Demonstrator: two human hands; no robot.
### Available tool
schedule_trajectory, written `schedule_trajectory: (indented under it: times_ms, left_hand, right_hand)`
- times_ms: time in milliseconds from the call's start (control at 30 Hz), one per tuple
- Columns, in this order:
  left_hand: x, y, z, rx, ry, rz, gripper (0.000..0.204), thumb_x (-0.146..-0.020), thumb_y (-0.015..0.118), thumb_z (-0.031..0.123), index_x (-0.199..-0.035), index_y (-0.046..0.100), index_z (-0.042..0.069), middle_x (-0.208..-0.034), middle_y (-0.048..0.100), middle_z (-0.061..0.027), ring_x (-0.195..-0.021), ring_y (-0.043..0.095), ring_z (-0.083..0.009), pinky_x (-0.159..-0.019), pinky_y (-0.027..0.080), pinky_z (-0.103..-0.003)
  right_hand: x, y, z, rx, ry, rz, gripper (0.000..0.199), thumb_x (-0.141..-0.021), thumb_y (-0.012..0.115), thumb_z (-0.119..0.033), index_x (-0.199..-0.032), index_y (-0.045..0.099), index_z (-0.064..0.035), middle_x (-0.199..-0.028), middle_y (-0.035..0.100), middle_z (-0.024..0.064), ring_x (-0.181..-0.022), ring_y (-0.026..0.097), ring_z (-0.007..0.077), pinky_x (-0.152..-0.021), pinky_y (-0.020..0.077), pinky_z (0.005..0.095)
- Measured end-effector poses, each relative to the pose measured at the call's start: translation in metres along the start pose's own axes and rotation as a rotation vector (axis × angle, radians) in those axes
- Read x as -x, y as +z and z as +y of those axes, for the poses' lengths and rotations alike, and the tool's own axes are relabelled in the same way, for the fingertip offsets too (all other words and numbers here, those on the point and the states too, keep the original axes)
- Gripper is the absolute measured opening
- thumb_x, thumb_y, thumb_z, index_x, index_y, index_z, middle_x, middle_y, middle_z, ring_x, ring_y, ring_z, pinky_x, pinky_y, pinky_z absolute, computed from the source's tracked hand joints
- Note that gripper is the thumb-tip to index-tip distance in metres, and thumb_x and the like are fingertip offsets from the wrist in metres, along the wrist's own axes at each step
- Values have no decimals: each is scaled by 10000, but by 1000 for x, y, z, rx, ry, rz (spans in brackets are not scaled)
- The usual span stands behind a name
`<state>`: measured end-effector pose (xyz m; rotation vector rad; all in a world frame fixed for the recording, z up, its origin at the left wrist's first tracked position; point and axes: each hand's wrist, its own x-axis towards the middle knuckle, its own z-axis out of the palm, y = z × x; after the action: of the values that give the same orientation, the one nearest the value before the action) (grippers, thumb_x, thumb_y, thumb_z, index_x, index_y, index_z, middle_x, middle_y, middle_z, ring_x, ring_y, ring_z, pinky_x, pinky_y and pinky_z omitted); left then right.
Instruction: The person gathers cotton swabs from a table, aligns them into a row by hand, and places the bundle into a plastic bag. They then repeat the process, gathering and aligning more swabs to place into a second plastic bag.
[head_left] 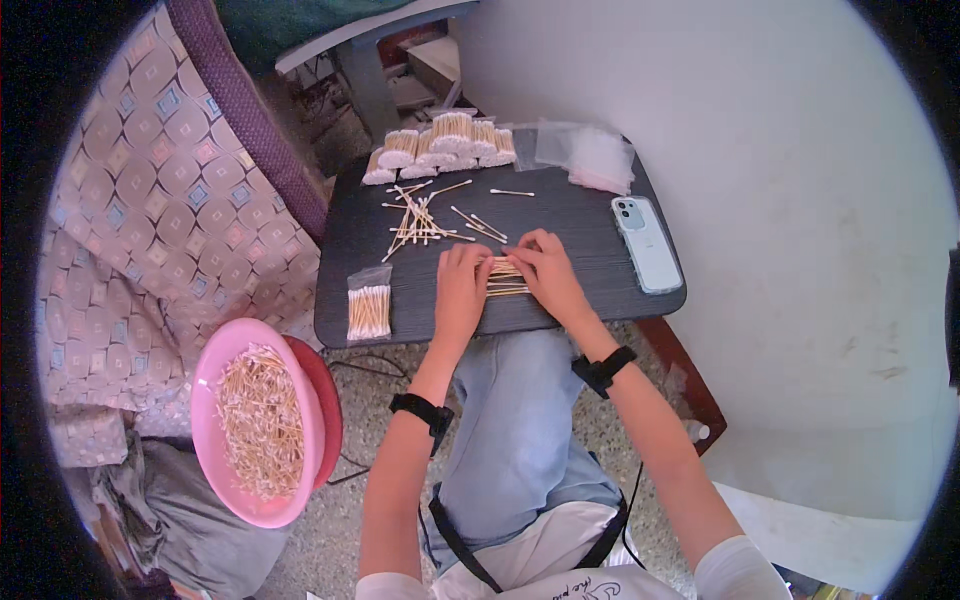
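Several cotton swabs (507, 284) lie side by side near the front of the dark table, their sticks running from one hand to the other. My left hand (462, 288) closes over their left ends, fingers bent, and my right hand (547, 275) does the same at the right ends. The fingers hide the swab tips. Just beyond my hands is a loose, criss-crossed heap of swabs (421, 217), with a few single swabs (480, 225) to its right. A filled clear bag of swabs (369, 308) rests to the left of my left hand.
Packed swab bundles (452, 135) are stacked at the table's (580, 225) far edge. Clear empty bags (598, 160) lie at the far right, above a phone (647, 245). A pink basin (212, 440) full of loose swabs stands at lower left. A pale wall borders the right side.
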<state>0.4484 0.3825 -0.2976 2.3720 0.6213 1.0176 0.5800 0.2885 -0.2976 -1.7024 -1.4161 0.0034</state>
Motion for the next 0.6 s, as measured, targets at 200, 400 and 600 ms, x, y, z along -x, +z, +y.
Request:
schedule_trajectory:
  times_ms: [200,400,600]
  left_hand:
    - [2,-1,0,89,-43,135,174,-896,520,131,-1003,604,22,-1016,592,-130,-960,540,-309,-849,417,-371]
    - [11,9,4,-285,185,-52,304,-902,500,181,-1098,589,-33,-1161,587,-168,-1105,531,-296,-948,372,-429]
    - [10,13,4,-382,165,-84,383,-925,447,221,-1197,538,-33,-1263,525,-161,-1215,457,-284,-1045,301,-430]
  right_hand:
    - [1,-5,-15,45,-155,-10,199,-825,577,-84,-1011,637,-45,-988,557,120,-929,518,297,-816,443,389]
    - [5,1,-8,138,-190,-30,214,-785,586,-73,-982,628,-2,-1035,577,125,-999,519,298,-868,439,391]
    - [3,0,-8,236,-231,105,222,-775,591,-44,-987,637,4,-1074,599,120,-1011,540,299,-896,428,394]
